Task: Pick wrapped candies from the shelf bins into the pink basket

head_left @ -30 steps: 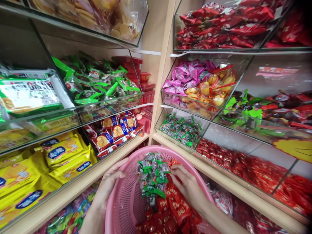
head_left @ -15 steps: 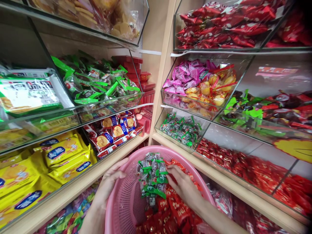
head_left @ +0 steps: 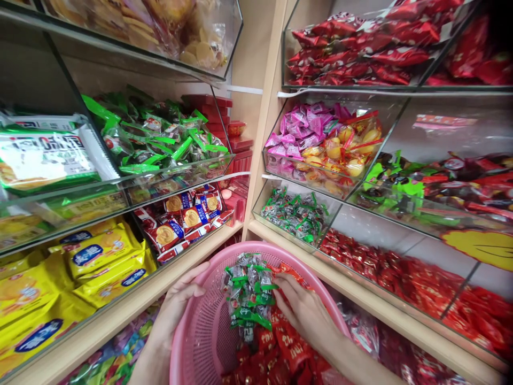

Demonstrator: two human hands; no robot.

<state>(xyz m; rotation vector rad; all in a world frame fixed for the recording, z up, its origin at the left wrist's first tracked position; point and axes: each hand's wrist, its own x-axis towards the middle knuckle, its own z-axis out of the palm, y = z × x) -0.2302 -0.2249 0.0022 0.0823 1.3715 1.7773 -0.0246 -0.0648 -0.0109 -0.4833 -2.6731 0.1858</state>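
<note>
A pink perforated plastic basket [head_left: 194, 326] stands low in the middle, its near side cut off by the frame. My left hand [head_left: 182, 297] is closed on its left rim, thumb inside the wall. Inside the basket lies a heap of small green-and-clear wrapped candies [head_left: 249, 291], over red packets [head_left: 286, 337] on the right and toward the front. Over the red packets, my right hand [head_left: 300, 299] reaches in from the right. Its fingers are apart and slightly bent, with the tips at the right edge of the green-wrapped candies; nothing shows in its grasp.
Clear-fronted shelf bins meet in a corner around the basket. Similar green-wrapped candies [head_left: 294, 214] fill a bin behind it, beside red-wrapped sweets [head_left: 360, 254]. Yellow packs [head_left: 88, 254] lie at left. A wooden shelf edge [head_left: 401, 305] runs close along the right.
The view has shifted slightly, so the shelves and basket sit a little further left. Both hands keep nearly the same places at the basket.
</note>
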